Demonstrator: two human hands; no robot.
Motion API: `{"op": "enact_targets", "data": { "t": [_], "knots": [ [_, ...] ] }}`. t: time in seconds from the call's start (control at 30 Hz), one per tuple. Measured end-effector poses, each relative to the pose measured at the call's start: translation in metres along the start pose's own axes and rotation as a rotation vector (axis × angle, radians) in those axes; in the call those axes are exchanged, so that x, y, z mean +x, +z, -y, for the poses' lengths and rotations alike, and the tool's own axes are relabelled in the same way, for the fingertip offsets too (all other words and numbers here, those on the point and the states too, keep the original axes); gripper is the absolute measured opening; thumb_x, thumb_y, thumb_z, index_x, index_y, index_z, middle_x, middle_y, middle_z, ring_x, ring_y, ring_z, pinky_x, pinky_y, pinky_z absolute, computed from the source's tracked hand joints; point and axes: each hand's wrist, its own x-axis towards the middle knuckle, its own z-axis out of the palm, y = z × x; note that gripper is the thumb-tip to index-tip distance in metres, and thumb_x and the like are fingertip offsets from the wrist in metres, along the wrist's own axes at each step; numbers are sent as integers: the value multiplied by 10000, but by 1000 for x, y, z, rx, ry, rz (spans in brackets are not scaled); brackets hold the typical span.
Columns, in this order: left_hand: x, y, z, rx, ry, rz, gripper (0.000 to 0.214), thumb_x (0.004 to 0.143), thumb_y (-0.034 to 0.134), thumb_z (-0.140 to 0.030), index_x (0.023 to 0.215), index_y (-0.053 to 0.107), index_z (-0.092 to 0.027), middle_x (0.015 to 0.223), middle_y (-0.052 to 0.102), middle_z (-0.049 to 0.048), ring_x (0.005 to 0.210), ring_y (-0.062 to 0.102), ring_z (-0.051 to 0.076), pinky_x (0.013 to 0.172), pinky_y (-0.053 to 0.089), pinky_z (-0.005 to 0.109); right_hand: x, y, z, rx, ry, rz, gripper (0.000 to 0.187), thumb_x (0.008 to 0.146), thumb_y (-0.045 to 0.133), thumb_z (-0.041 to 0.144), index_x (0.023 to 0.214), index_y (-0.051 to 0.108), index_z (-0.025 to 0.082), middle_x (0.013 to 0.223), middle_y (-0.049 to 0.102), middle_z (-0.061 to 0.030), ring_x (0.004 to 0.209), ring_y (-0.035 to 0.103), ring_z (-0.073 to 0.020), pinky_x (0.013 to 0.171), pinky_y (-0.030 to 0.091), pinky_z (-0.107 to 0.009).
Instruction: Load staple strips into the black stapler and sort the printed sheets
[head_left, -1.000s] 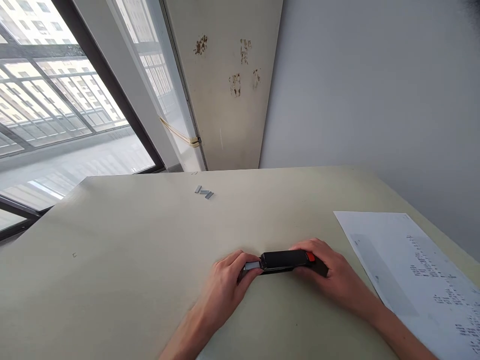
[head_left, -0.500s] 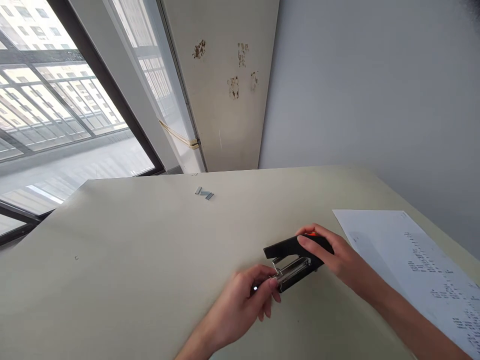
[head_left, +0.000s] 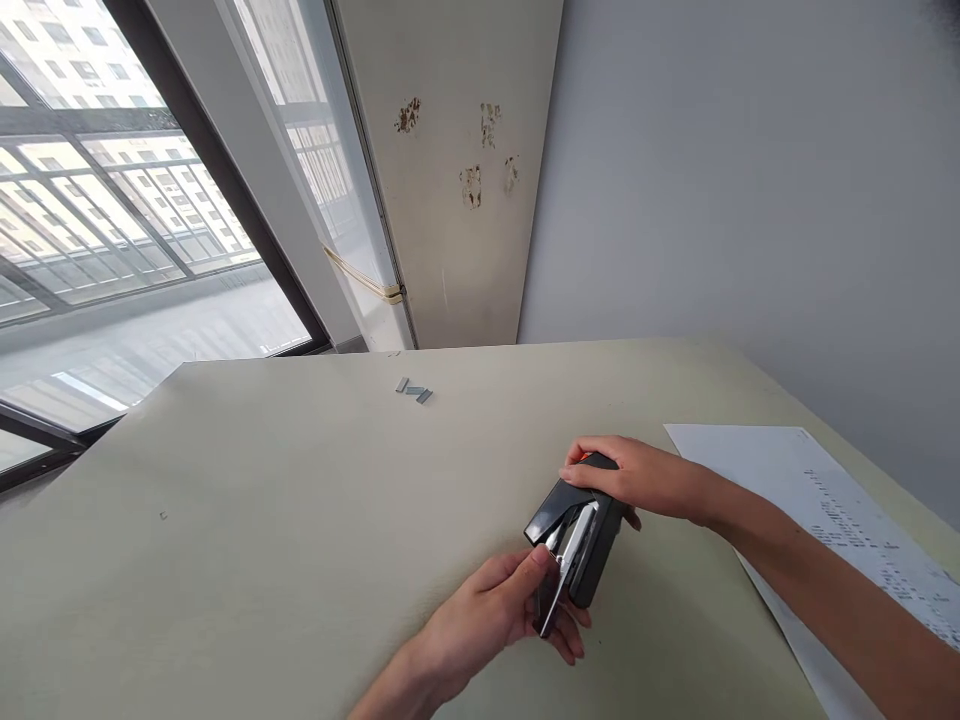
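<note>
A black stapler (head_left: 592, 550) lies on the pale table (head_left: 300, 520), its lid swung up and its metal staple channel drawn out toward me. My right hand (head_left: 626, 478) is wrapped over the stapler's hinge end, where a bit of red shows. My left hand (head_left: 510, 605) pinches the free end of the metal channel between thumb and fingers. A few short strips of staples (head_left: 414, 390) lie apart, far up the table.
A printed paper sheet (head_left: 825, 520) lies to the right, under my right forearm. Behind the table stand a stained cream panel (head_left: 450, 170), a grey wall and a large window (head_left: 112, 220) on the left. A tiny loose staple (head_left: 163, 516) lies at left.
The stapler was shut and lying crosswise in both hands; its lid has since come up, it has turned to point toward me, and my left hand has drawn out the metal channel.
</note>
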Motion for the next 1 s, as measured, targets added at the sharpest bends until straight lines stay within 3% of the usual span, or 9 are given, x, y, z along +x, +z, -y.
{"op": "enact_targets", "data": {
  "t": [0.1, 0.2, 0.33, 0.43, 0.53, 0.63, 0.8, 0.9, 1.0],
  "knots": [
    [1, -3, 1, -46, 4, 0, 549, 948, 684, -640, 965, 708, -93, 956, 742, 152, 749, 706, 181, 778, 540, 346, -2, -4, 0, 43, -11, 12, 325, 915, 662, 567, 847, 666, 249, 740, 695, -15, 584, 622, -160, 443, 476, -236],
    [2, -7, 1, -109, 30, -10, 437, 989, 691, -519, 1112, 729, -101, 986, 747, 137, 786, 726, 190, 771, 536, 338, -8, -11, 1, 105, -45, 3, 374, 903, 673, 605, 836, 673, 237, 735, 676, -20, 606, 617, -168, 451, 490, -239],
    [1, -14, 1, -206, 77, -52, 334, 973, 729, -351, 1198, 749, -105, 1016, 730, 108, 865, 758, 225, 818, 553, 364, -23, -24, -7, 98, -102, -113, 411, 936, 644, 646, 849, 698, 248, 790, 699, -16, 627, 615, -166, 559, 544, -271],
    [-1, -17, -1, -242, 86, -100, 261, 979, 695, -237, 1196, 747, -101, 1073, 748, 133, 977, 769, 266, 898, 563, 396, -32, -34, -27, 61, -120, -272, 420, 949, 621, 694, 1020, 755, 303, 1053, 773, -38, 888, 723, -246, 768, 599, -330],
    [-2, -20, -6, -244, 112, -173, 259, 1002, 648, -174, 1235, 728, -94, 1127, 759, 155, 1061, 767, 290, 1002, 559, 443, -37, -39, -56, 116, -144, -368, 490, 922, 648, 718, 1190, 754, 323, 1234, 769, -51, 1148, 706, -318, 913, 596, -368],
    [-4, -24, -14, -255, 163, -272, 283, 1026, 601, -129, 1282, 707, -72, 1156, 765, 172, 1077, 774, 286, 1096, 538, 474, -39, -30, -81, 197, -177, -400, 528, 922, 669, 694, 1271, 718, 301, 1234, 768, -71, 1106, 713, -298, 914, 593, -361],
    [-4, -33, -26, -328, 243, -451, 315, 1042, 521, -57, 1302, 699, -52, 1210, 768, 184, 1144, 766, 259, 1194, 500, 438, -36, 9, -96, 243, -180, -507, 520, 931, 679, 662, 1288, 674, 284, 1129, 753, -64, 1008, 692, -261, 875, 571, -344],
    [-2, -38, -28, -344, 262, -486, 323, 1043, 516, -54, 1314, 692, -43, 1261, 756, 203, 1191, 752, 267, 1226, 473, 433, -32, 28, -96, 264, -190, -550, 479, 929, 672, 661, 1229, 678, 287, 1089, 730, -48, 1007, 680, -257, 817, 567, -325],
    [-1, -39, -28, -354, 273, -472, 347, 1023, 540, -35, 1345, 669, -16, 1309, 734, 240, 1224, 738, 290, 1246, 449, 442, -29, 36, -94, 250, -206, -515, 452, 938, 660, 654, 1198, 675, 284, 1081, 727, -46, 982, 682, -252, 758, 564, -314]
  ]
}}
